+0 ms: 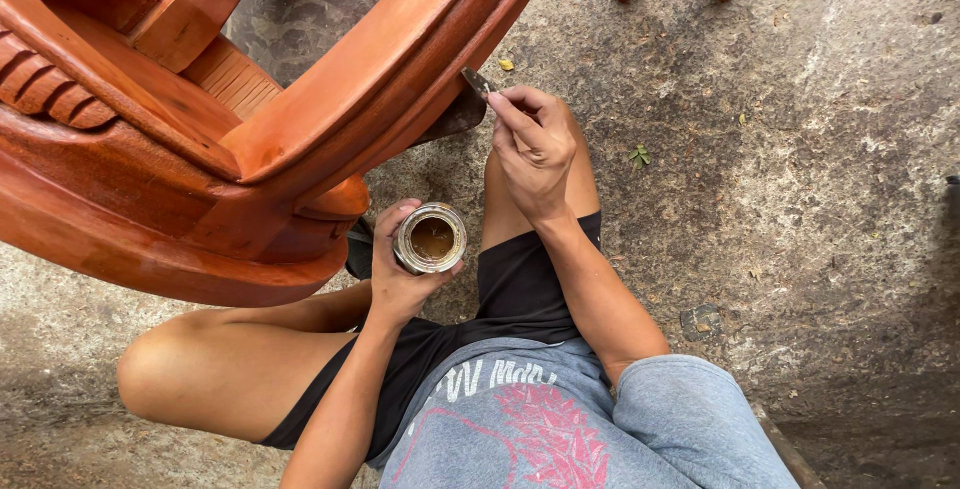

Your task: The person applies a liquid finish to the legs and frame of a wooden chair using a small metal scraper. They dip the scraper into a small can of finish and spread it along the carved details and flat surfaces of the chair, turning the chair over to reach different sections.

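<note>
Small open tin [431, 238] of brownish liquid sits at frame centre, gripped around its side by the left hand [400, 269]. At 12 o'clock from the tin, the right hand [535, 144] pinches a small dark tool [475, 80], possibly a brush; its tip touches the curved rail of the reddish-brown wooden chair [330, 99]. Chair occupies 10 o'clock. Bare concrete floor [800, 199] surrounds.
</note>
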